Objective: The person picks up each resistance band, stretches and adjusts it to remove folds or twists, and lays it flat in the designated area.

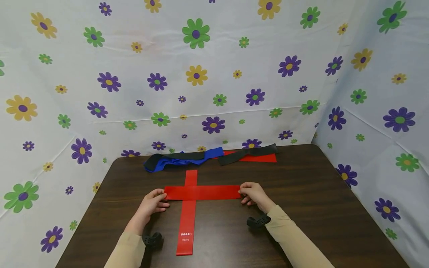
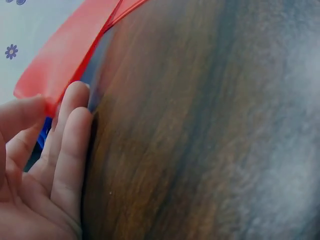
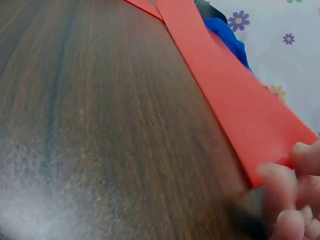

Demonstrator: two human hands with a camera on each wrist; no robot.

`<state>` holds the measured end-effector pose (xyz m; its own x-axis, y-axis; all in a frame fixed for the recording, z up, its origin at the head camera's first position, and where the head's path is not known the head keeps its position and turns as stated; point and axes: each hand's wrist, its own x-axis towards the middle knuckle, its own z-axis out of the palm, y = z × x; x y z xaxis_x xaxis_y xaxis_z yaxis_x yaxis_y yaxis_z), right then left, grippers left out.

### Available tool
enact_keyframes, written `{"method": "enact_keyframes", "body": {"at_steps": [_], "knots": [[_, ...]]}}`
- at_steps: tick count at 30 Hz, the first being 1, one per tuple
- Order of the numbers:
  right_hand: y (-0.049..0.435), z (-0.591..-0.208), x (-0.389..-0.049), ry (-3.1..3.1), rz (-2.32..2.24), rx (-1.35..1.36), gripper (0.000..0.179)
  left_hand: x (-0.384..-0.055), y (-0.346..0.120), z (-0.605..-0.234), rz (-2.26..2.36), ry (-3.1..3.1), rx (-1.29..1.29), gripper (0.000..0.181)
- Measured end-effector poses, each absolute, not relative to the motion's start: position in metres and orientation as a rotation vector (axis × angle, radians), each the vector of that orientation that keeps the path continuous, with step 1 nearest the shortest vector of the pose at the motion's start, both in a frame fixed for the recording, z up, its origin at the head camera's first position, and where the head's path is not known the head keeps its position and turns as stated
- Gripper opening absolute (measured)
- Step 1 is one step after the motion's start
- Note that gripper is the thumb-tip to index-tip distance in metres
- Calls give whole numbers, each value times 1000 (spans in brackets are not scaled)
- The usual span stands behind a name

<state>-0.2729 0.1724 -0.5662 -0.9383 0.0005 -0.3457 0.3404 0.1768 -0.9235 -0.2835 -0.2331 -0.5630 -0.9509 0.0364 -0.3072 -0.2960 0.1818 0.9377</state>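
A red resistance band [image 1: 214,192] lies crosswise over a second red resistance band [image 1: 187,223], which runs front to back and is printed "Heavy". At the upper band's left end my left hand [image 1: 153,203] pinches it between thumb and fingers. My right hand [image 1: 254,194] pinches the same band's right end. The left wrist view has the red band [image 2: 65,55] rising from the left hand's [image 2: 45,160] thumb and fingertips. In the right wrist view the band [image 3: 225,100] stretches flat away from the right fingers [image 3: 280,185].
Along the back of the dark wooden table [image 1: 301,193] lie a crumpled blue band [image 1: 214,153], a black band [image 1: 249,153] and another red band [image 1: 261,158]. Flower-patterned cloth [image 1: 201,123] hangs behind and at the sides.
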Motion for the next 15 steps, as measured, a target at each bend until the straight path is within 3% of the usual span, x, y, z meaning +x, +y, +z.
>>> {"method": "enact_keyframes", "body": {"at_steps": [15], "knots": [[178,-569,-272,2105,-1905,246,13,-281,-236,-562,1854,2188,-157,25]]}}
